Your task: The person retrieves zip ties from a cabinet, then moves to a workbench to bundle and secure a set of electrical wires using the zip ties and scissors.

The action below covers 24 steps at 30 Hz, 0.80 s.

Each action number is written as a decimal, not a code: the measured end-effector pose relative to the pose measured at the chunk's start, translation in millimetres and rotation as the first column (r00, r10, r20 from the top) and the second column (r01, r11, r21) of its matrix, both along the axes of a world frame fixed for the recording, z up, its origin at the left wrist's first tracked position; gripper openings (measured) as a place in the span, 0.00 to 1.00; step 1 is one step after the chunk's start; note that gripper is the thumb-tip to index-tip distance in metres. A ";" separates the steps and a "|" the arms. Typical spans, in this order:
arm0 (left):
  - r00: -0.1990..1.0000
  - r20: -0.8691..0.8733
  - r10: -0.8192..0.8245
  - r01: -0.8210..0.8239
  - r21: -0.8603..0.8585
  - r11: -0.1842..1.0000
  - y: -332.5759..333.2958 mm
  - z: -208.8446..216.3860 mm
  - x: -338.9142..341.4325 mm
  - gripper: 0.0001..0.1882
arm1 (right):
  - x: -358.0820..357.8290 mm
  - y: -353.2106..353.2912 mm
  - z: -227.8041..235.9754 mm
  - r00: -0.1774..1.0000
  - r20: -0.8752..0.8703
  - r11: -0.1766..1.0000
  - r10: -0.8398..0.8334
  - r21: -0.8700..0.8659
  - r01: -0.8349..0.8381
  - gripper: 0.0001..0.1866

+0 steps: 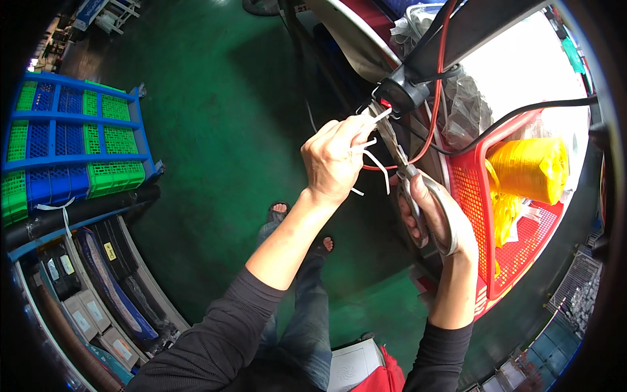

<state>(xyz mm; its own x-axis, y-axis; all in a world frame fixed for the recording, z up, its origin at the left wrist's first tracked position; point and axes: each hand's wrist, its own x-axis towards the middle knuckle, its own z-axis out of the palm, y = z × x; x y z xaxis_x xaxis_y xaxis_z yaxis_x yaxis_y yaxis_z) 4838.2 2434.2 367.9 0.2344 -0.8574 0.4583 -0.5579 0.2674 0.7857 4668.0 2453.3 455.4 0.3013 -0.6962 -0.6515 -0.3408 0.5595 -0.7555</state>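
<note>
My left hand [332, 157] is closed in a pinch on thin white strips [377, 163], whose loose ends stick out past the fingers. In my right hand [439, 209] is a pair of scissors [406, 175], fingers and thumb through its grey handles. The blades point up and away, beside the left fingertips. Just beyond the tips hangs a black rounded device [401, 91] with a small red spot on it. One white strip end lies close to the blades; whether the blades touch it I cannot tell.
A red plastic basket [486, 215] with a yellow spool [532, 171] stands on the right by a white table [522, 59]. Red and black cables [522, 108] cross there. Blue and green crates [78, 130] and a shelf of boxes [91, 307] stand left over green floor [196, 98].
</note>
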 end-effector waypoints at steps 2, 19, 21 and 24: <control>1.000 0.024 -0.012 0.012 -0.023 1.000 1.2 1.2 1.4 0.09 | 1.9 -1.3 0.6 1.000 -0.015 1.000 -0.005 0.008 0.005 0.29; 0.900 -0.391 0.192 -0.123 0.195 0.973 34.9 46.5 66.4 0.05 | -14.1 79.7 47.9 0.977 -0.091 0.966 0.192 -0.157 -0.205 0.34; 0.957 -0.230 0.176 -0.114 0.261 0.959 55.5 63.2 92.2 0.04 | -36.1 120.0 73.8 0.986 -0.090 0.974 0.137 -0.169 -0.151 0.39; 0.967 -0.218 0.133 -0.059 0.314 0.948 84.6 85.9 123.6 0.04 | -76.0 169.4 111.8 0.950 0.142 0.946 -0.279 -0.130 0.297 0.37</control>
<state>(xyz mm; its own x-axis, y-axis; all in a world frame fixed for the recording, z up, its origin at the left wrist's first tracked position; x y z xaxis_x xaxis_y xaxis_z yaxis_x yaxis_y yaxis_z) 4961.8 2518.8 453.8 0.3912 -0.9145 0.1032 -0.3598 -0.0488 0.9317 4592.0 2622.8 567.2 0.1429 -0.8508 -0.5057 -0.0834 0.4988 -0.8627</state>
